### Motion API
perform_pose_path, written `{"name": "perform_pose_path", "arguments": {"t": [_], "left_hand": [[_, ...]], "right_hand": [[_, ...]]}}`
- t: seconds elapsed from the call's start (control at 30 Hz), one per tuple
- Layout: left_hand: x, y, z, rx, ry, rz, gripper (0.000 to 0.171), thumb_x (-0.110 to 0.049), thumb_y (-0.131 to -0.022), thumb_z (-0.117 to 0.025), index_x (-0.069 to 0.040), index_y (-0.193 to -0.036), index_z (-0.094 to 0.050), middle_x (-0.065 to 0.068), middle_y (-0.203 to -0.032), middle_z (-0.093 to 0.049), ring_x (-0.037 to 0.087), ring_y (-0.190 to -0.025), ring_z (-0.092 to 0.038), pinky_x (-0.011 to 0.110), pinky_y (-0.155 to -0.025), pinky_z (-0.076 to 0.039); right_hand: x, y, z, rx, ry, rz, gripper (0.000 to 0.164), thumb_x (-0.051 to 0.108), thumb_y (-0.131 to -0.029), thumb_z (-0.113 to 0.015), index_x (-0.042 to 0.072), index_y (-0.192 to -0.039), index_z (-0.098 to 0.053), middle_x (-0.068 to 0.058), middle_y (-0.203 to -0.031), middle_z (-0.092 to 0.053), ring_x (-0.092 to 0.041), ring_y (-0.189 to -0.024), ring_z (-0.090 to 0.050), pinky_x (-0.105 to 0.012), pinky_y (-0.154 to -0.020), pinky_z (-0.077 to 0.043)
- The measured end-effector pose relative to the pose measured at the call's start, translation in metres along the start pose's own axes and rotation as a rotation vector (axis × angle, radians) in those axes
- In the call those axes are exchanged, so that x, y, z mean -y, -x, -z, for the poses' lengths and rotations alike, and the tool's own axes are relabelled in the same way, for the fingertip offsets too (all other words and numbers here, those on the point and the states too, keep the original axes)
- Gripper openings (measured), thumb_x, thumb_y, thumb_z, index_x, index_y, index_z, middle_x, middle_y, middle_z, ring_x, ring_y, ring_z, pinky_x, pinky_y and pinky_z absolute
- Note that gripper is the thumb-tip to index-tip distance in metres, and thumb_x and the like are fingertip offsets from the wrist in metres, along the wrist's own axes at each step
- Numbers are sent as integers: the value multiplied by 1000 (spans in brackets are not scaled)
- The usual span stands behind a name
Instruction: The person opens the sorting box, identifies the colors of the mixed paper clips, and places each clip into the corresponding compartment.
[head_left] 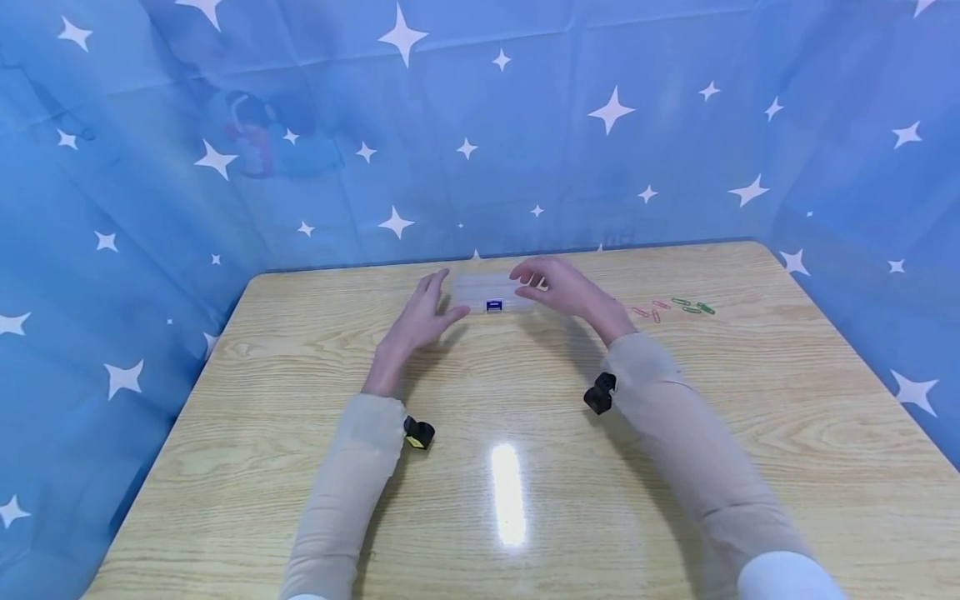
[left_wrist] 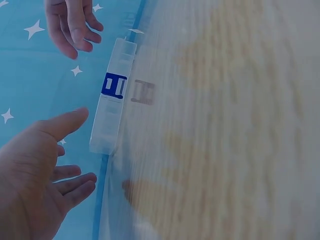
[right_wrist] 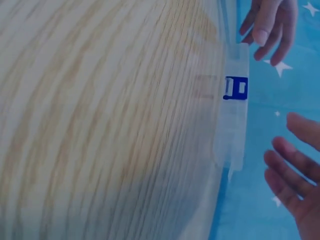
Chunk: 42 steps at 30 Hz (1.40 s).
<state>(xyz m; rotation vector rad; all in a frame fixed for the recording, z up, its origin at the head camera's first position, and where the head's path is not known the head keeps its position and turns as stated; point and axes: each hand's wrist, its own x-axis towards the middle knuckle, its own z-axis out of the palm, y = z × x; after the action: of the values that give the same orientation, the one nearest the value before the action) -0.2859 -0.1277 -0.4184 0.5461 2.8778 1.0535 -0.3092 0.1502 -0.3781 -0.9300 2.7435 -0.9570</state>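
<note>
A clear plastic box (head_left: 480, 288) is lying between the left grip (head_left: 417, 321) and the right grip (head_left: 564, 287), its long axis running from one toward the other; both are curving loosely, holding nothing.

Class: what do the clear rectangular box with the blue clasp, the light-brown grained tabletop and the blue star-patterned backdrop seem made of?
Clear rectangular box: probably smooth plastic; its walls look translucent.
Light-brown grained tabletop: wood or wood-look laminate, glossy, given the grain and bright reflection.
Blue star-patterned backdrop: likely thin fabric, fairly matte, since folds and creases show.
</note>
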Motion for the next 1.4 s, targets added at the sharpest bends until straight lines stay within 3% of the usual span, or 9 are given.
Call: {"name": "perform_pose_path", "arguments": {"t": [0.2,0.43,0.77,0.97,1.4], "left_hand": [[0,-6,-3,-9,53,20,87,-38,-98,-68,-5,-160,-18,25,-163,-19,39,-140,-39,49,-121,-32],[1,-14,-9,-28,114,15,86,-34,-95,-73,-3,-159,-24,20,-163,-25,34,-148,-28,44,-125,-24],[5,-20,-14,-60,162,-11,81,-28,-92,-77,1,-155,-33,19,-160,-32,34,-144,-35,42,-123,-28],[8,-21,-18,-70,165,4,77,-24,-93,-76,2,-153,-36,19,-159,-34,33,-147,-32,41,-124,-26],[9,-24,-23,-95,155,43,76,-24,-88,-81,-1,-151,-44,18,-154,-40,33,-140,-41,39,-120,-34]], "right_hand": [[1,-6,-6,38,-31,-13,29,14,-100,-65,-1,-126,-66,-12,-107,-68,-26,-98,-64,-41,-86,-57],[-1,-12,-16,25,-25,-22,21,11,-98,-68,2,-117,-71,-11,-103,-71,-25,-93,-66,-39,-85,-58],[-5,-17,-27,6,-57,-50,14,9,-97,-69,6,-109,-76,-9,-108,-67,-23,-95,-61,-38,-84,-56],[-9,-20,-32,-18,-65,-57,13,8,-96,-70,6,-106,-78,-9,-107,-67,-24,-96,-60,-37,-83,-55],[-13,-23,-38,-68,-86,-73,6,7,-92,-75,7,-95,-80,-7,-99,-69,-23,-94,-63,-38,-84,-56]]}}
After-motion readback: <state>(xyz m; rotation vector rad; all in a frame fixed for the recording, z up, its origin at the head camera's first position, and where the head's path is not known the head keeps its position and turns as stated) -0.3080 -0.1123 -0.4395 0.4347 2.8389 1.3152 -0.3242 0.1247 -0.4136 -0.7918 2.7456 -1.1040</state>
